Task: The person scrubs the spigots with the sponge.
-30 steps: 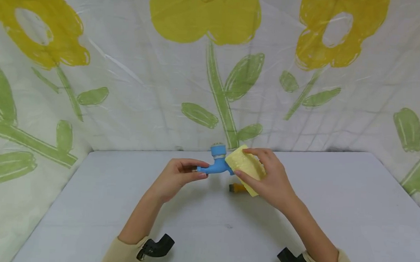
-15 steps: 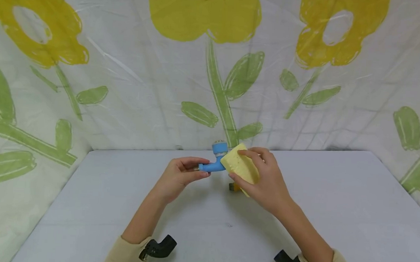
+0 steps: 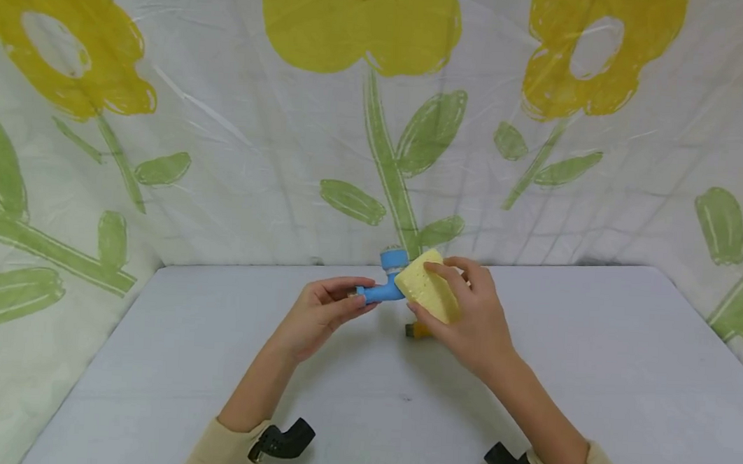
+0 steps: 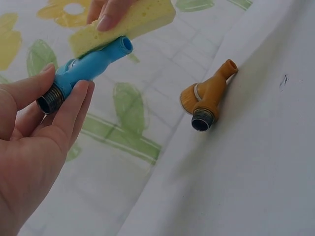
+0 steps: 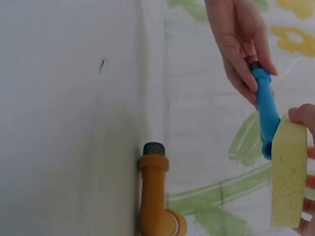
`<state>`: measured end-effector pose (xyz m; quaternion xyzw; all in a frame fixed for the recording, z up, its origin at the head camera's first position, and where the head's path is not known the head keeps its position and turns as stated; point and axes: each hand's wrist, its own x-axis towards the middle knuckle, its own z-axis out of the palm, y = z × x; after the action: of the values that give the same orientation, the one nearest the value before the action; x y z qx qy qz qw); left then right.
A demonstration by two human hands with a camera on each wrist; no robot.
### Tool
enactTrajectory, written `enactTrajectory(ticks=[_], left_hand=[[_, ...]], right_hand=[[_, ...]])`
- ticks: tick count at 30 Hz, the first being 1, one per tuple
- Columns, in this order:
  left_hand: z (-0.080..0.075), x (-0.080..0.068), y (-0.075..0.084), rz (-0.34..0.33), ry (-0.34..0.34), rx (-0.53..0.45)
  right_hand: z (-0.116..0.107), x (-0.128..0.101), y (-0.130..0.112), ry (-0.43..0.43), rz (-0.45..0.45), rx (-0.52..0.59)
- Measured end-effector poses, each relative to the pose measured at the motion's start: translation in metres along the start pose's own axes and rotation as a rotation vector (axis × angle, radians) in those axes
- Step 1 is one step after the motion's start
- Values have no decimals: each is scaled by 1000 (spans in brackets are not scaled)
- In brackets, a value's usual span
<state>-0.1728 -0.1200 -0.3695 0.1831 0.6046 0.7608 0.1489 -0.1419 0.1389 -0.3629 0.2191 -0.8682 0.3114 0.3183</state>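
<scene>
My left hand (image 3: pixel 323 313) pinches a blue plastic faucet (image 3: pixel 386 289) by its dark threaded inlet end, held up over the table. The faucet's round knob points up in the head view. From the other side my right hand (image 3: pixel 474 321) grips a yellow sponge (image 3: pixel 428 287) between thumb and fingers. The sponge lies against the faucet's spout side and hides part of it; in the left wrist view the sponge (image 4: pixel 123 29) runs along the faucet body (image 4: pixel 93 64). In the right wrist view the sponge (image 5: pixel 289 174) meets the blue faucet (image 5: pixel 267 108) near its outlet.
An orange faucet (image 4: pixel 209 96) lies on the white table (image 4: pixel 266 147), below the sponge and partly hidden by it in the head view. Behind the table hangs a pale sheet (image 3: pixel 234 204) painted with yellow flowers. Black wrist mounts (image 3: pixel 281 441) sit at both sleeves.
The blue faucet has shifted slightly right and up with my left hand, whose thumb now lies over its inlet end. The sponge moved left, then slightly back right, staying at the faucet.
</scene>
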Motion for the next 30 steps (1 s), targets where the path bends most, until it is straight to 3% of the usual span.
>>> enactTrajectory(ticks=[5,12,21,30], left_hand=[[2,0,0,-11,10,-8],[3,0,-2,-17,-13,3],[5,0,-5,-14,-21,8],[13,0,-5,-65,-54,88]], right_hand=[[1,0,0,-4,-86,-41],[-3,3,3,70,-35,-36],[-2,2,1,38,-86,-19],[-7,5,6,95,-20,-18]])
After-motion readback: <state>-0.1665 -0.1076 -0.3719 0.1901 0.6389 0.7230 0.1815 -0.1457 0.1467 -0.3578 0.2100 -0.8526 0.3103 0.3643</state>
